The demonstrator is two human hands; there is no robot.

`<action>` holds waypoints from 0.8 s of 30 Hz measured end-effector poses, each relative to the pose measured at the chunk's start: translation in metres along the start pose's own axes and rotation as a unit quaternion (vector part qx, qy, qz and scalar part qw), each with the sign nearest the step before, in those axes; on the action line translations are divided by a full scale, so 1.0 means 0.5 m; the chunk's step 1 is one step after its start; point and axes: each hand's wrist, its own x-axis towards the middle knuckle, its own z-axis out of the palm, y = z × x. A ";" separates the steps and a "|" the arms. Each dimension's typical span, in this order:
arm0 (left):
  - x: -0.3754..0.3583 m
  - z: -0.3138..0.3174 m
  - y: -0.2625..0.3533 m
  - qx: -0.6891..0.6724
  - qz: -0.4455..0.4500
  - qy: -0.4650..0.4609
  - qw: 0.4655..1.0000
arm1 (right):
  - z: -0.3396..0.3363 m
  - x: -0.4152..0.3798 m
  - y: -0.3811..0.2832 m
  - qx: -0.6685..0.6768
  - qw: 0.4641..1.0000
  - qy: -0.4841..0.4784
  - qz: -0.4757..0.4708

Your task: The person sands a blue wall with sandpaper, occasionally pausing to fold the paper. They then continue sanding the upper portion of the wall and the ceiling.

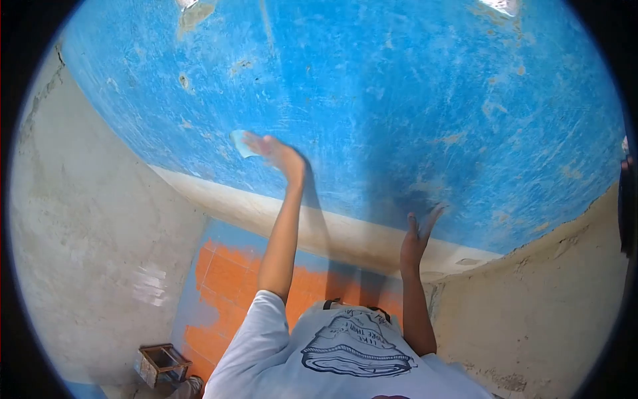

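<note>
Against the blue wall [332, 86], my left hand [278, 154] presses a thin pale-blue sheet [243, 143] flat, its fingers over the sheet and slightly blurred. The paint around it is scuffed, with whitish streaks and small chipped spots. Lower on the right, my right hand [421, 236] is raised at the wall's lower part, thumb and fingers apart, with nothing in it. Whether its fingertips touch the wall is hard to tell.
A cream band [246, 203] runs below the blue paint. Under it lies an orange tiled floor [226, 276] with blue-grey edges. A small wooden stool [163, 364] stands at lower left. Bare grey plaster walls [86, 213] flank both sides.
</note>
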 end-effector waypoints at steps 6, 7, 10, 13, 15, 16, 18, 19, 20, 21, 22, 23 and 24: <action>-0.009 -0.114 0.153 0.412 0.191 -0.705 0.545 | 0.086 -0.020 -0.029 -0.053 0.998 -0.005 0.021; 0.007 -0.103 0.075 0.347 0.200 -0.535 0.744 | 0.092 -0.020 -0.038 -0.039 0.999 -0.003 0.016; 0.050 -0.056 -0.071 0.111 0.149 -0.089 0.979 | 0.111 -0.029 -0.057 -0.010 1.000 0.010 0.021; 0.048 -0.052 -0.067 0.151 0.131 -0.110 0.974 | 0.138 -0.032 -0.056 -0.013 0.999 0.023 0.043; 0.060 -0.081 -0.079 0.368 0.202 -0.193 0.887 | 0.163 -0.024 -0.042 -0.011 0.998 0.047 0.041; 0.060 -0.092 -0.085 0.466 0.231 -0.231 0.822 | 0.164 -0.020 -0.037 -0.025 0.998 0.043 0.040; 0.057 -0.099 -0.096 0.635 0.283 -0.299 0.653 | 0.157 -0.015 -0.028 -0.055 0.997 0.040 0.044; 0.072 -0.079 -0.108 0.478 0.217 -0.199 0.827 | 0.154 -0.014 -0.025 -0.060 0.997 0.033 0.040; 0.096 -0.046 -0.119 0.288 0.135 -0.087 0.944 | 0.151 -0.013 -0.022 -0.064 0.997 0.028 0.037; 0.109 -0.027 -0.124 0.080 0.040 0.028 0.996 | 0.151 -0.013 -0.020 -0.067 0.997 0.021 0.035; 0.080 -0.044 -0.109 0.113 0.131 -0.084 0.981 | 0.155 -0.013 -0.017 -0.076 0.996 0.030 0.035; 0.025 -0.072 -0.090 0.143 0.221 -0.191 0.946 | 0.165 -0.007 -0.015 -0.083 0.995 0.037 0.033; -0.003 -0.097 -0.079 0.172 0.306 -0.292 0.890 | 0.175 -0.004 -0.015 -0.090 0.995 0.042 0.031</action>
